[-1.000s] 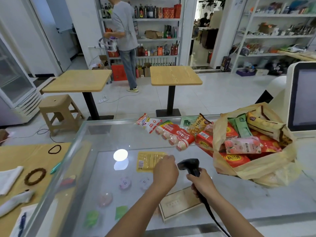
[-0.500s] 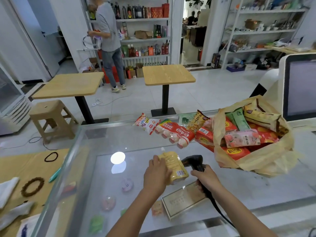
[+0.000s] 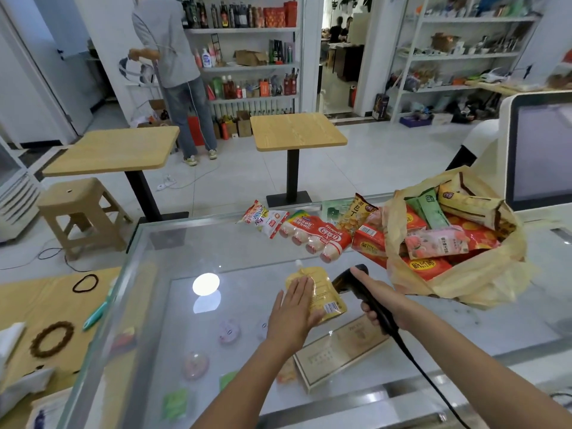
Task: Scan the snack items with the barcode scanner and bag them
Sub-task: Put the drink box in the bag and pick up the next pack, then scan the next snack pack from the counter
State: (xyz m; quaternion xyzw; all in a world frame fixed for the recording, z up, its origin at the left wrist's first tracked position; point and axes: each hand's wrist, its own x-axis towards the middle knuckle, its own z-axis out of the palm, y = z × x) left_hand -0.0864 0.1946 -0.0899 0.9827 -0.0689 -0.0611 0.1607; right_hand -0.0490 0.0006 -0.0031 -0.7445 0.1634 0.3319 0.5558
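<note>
A yellow spouted pouch (image 3: pixel 323 294) lies on the glass counter (image 3: pixel 173 305), barcode facing up at its lower right. My left hand (image 3: pixel 295 308) lies flat on its left half with straight fingers. My right hand (image 3: pixel 379 300) grips the black barcode scanner (image 3: pixel 349 278), whose head points at the pouch from the right; its cable trails toward me. A tan plastic bag (image 3: pixel 473 278) full of snack packets stands at the right. Loose snacks lie behind: a red-white pack of small bottles (image 3: pixel 315 238), a white-red packet (image 3: pixel 264 216) and an orange box (image 3: pixel 370 243).
A white checkout screen (image 3: pixel 538 150) stands at the far right behind the bag. A beige card or booklet (image 3: pixel 340 351) lies under the glass near my wrists. Beyond the counter are two wooden tables, a stool, and a person at the shelves.
My left hand lifted the yellow pouch off the glass, turned it over and laid it flat again. The scanner stayed in my right hand, its head now close to the pouch.
</note>
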